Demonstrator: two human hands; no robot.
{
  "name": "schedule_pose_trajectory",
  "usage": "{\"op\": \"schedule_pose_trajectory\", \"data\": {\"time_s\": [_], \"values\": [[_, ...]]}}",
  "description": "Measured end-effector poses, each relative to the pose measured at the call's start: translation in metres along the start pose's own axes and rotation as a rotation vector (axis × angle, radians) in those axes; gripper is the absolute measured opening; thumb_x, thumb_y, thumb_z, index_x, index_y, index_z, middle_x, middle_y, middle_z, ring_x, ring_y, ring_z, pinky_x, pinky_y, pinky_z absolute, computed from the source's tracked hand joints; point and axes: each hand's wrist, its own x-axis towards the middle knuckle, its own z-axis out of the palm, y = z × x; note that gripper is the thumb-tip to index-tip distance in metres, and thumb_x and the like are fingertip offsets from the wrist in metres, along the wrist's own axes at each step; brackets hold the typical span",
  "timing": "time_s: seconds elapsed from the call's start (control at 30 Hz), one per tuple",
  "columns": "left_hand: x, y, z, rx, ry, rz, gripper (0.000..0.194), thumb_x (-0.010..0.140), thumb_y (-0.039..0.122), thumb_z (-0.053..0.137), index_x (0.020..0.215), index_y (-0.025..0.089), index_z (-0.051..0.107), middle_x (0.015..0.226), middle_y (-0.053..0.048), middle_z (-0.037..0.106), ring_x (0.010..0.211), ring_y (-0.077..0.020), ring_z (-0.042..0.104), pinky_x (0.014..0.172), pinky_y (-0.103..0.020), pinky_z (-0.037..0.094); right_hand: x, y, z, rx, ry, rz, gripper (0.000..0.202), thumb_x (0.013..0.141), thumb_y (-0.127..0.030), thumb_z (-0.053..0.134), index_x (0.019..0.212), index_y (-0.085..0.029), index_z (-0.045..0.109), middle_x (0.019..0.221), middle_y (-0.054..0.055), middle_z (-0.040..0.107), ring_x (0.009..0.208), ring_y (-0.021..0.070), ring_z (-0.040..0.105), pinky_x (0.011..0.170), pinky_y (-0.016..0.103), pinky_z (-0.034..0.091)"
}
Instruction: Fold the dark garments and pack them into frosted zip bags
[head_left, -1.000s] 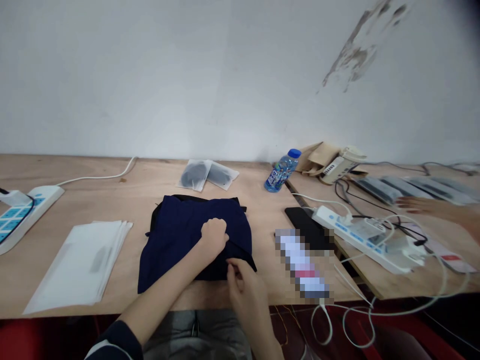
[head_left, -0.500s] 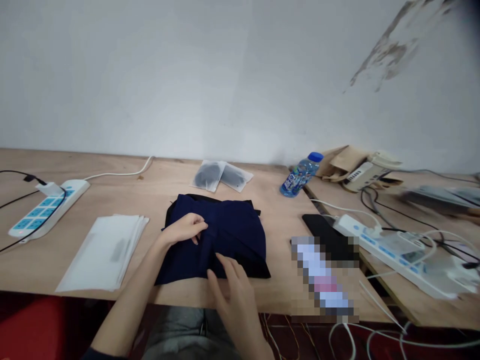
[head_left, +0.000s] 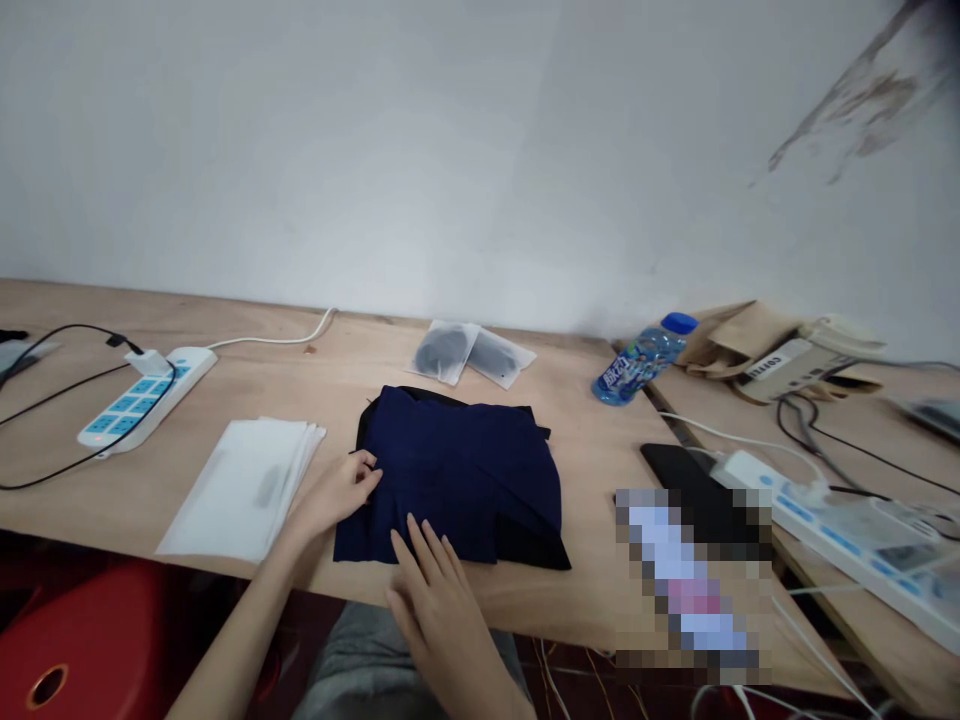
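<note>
The dark blue cloth (head_left: 457,465) lies on the bench (head_left: 247,380), at the lower middle of the frame. It is probably light and soft, bending easily and not fragile; the left and right edges seem the good places to take hold. It looks matte and roughly flat, with small creases, and black fabric (head_left: 534,546) shows at its upper edge and lower right corner. The left hand (head_left: 341,495) is at the left edge, its fingers curled and narrow; I cannot tell if they pinch the cloth. The right hand (head_left: 441,605) is at the lower edge, its fingers straight, slightly spread, grasping nothing. White bags (head_left: 225,490) lie further left, a bottle (head_left: 641,362) stands tilted in the picture at right.
</note>
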Motion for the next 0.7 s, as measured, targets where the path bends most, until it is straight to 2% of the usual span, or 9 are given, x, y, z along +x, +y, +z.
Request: {"op": "schedule_pose_trajectory", "data": {"time_s": [0.1, 0.2, 0.27, 0.33, 0.4, 0.5, 0.6, 0.7], "values": [[-0.004, 0.001, 0.004, 0.133, 0.107, 0.029, 0.014, 0.087, 0.03, 0.049, 0.094, 0.019, 0.054, 0.068, -0.001, 0.062, 0.068, -0.0185, 0.062, 0.067, -0.031, 0.046, 0.001, 0.001, 0.0, 0.032, 0.006, 0.006, 0.056, 0.093, -0.023, 0.048, 0.148, -0.023, 0.037, 0.153, 0.007, 0.036, 0.14, 0.0283, 0.036, 0.108, 0.049, 0.043], [-0.007, 0.007, 0.01, 0.229, 0.193, 0.034, 0.013, 0.086, 0.023, 0.05, 0.098, 0.018, 0.052, 0.072, -0.002, 0.061, 0.072, -0.0207, 0.062, 0.069, -0.032, 0.043, 0.003, 0.003, -0.001, 0.111, 0.045, 0.009, 0.053, 0.094, -0.024, 0.047, 0.146, -0.025, 0.039, 0.149, 0.007, 0.044, 0.137, 0.0258, 0.042, 0.107, 0.047, 0.044], [-0.01, 0.012, 0.013, 0.353, 0.281, 0.066, 0.016, 0.084, 0.019, 0.052, 0.099, 0.018, 0.051, 0.081, -0.005, 0.062, 0.076, -0.0217, 0.062, 0.068, -0.032, 0.042, 0.006, 0.008, -0.001, 0.186, 0.141, 0.075, 0.046, 0.095, -0.026, 0.045, 0.141, -0.023, 0.045, 0.141, 0.009, 0.054, 0.13, 0.0236, 0.05, 0.104, 0.042, 0.047], [-0.015, 0.02, 0.016, 0.467, 0.335, 0.124, 0.013, 0.084, 0.018, 0.053, 0.097, 0.019, 0.05, 0.089, -0.007, 0.062, 0.079, -0.0217, 0.062, 0.067, -0.031, 0.041, 0.01, 0.014, -0.001, 0.247, 0.273, 0.217, 0.038, 0.096, -0.028, 0.041, 0.13, -0.018, 0.054, 0.126, 0.012, 0.064, 0.115, 0.0222, 0.06, 0.095, 0.037, 0.052], [-0.018, 0.03, 0.019, 0.491, 0.313, 0.168, 0.008, 0.086, 0.02, 0.051, 0.094, 0.019, 0.051, 0.086, -0.005, 0.062, 0.077, -0.0207, 0.062, 0.066, -0.029, 0.041, 0.017, 0.023, -0.001, 0.274, 0.361, 0.376, 0.034, 0.095, -0.03, 0.04, 0.119, -0.015, 0.059, 0.108, 0.012, 0.07, 0.092, 0.0208, 0.068, 0.08, 0.034, 0.055], [-0.017, 0.047, 0.026, 0.46, 0.224, 0.145, 0.013, 0.091, 0.03, 0.048, 0.091, 0.019, 0.054, 0.075, -0.004, 0.062, 0.072, -0.0205, 0.063, 0.066, -0.029, 0.042, 0.03, 0.034, 0.0, 0.278, 0.343, 0.509, 0.032, 0.092, -0.033, 0.043, 0.11, -0.014, 0.061, 0.088, 0.009, 0.072, 0.068, 0.019, 0.067, 0.063, 0.031, 0.052], [-0.008, 0.065, 0.034, 0.526, 0.155, 0.042, 0.031, 0.09, 0.044, 0.05, 0.084, 0.016, 0.06, 0.078, -0.012, 0.065, 0.08, -0.0269, 0.066, 0.072, -0.033, 0.045, 0.043, 0.04, -0.001, 0.257, 0.283, 0.564, 0.03, 0.089, -0.034, 0.046, 0.105, -0.014, 0.062, 0.08, 0.007, 0.071, 0.069, 0.0213, 0.068, 0.062, 0.03, 0.048], [0.005, 0.084, 0.041, 0.539, 0.058, -0.05, 0.041, 0.083, 0.054, 0.058, 0.08, 0.014, 0.064, 0.09, -0.019, 0.066, 0.098, -0.0348, 0.064, 0.079, -0.037, 0.048, 0.053, 0.044, -0.003, 0.259, 0.233, 0.615, 0.024, 0.086, -0.034, 0.05, 0.094, -0.016, 0.064, 0.073, 0.006, 0.069, 0.07, 0.0226, 0.068, 0.06, 0.029, 0.044]]}}
